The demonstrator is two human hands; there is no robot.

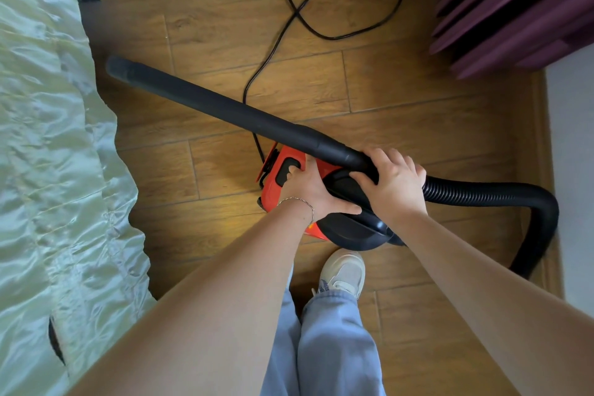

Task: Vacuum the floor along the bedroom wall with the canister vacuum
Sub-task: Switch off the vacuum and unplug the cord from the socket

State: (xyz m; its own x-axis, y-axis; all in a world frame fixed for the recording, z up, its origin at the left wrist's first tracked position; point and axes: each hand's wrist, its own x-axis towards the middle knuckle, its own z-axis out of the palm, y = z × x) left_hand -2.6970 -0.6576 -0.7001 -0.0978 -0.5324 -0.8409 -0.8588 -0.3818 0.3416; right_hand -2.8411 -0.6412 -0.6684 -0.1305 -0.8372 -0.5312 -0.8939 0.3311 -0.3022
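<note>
Jeans (334,347) in pale blue and a light shoe (344,270) stand nearest, just behind both grips, on the wooden floor (401,90). Ahead of the shoe the red and black canister vacuum (273,190) sits on the floor, directly beneath the two grips.

The left grip (305,190), with a thin bracelet (297,201) at its wrist, is clamped over the top of the canister. Its fingertips reach the black switch panel and its thumb lies along the black handle. Just to its right, the right grip (393,185) is closed round the black tube where the rigid wand (225,106) meets the ribbed hose (514,196).

From the right grip the hose runs out to the right, then bends back in a wide loop beside the skirting board (543,138) and pale wall (572,138). The wand slants away from the same grip to the far left, crossing over the canister. Its open end is near the edge of the pale satin bed cover (48,138), which fills the space left of the left grip.

Beyond both grips a black cord (289,26) leaves the canister's far side and curls in a loop across the boards. Far right of that, purple curtain (514,10) folds hang down to the floor.
</note>
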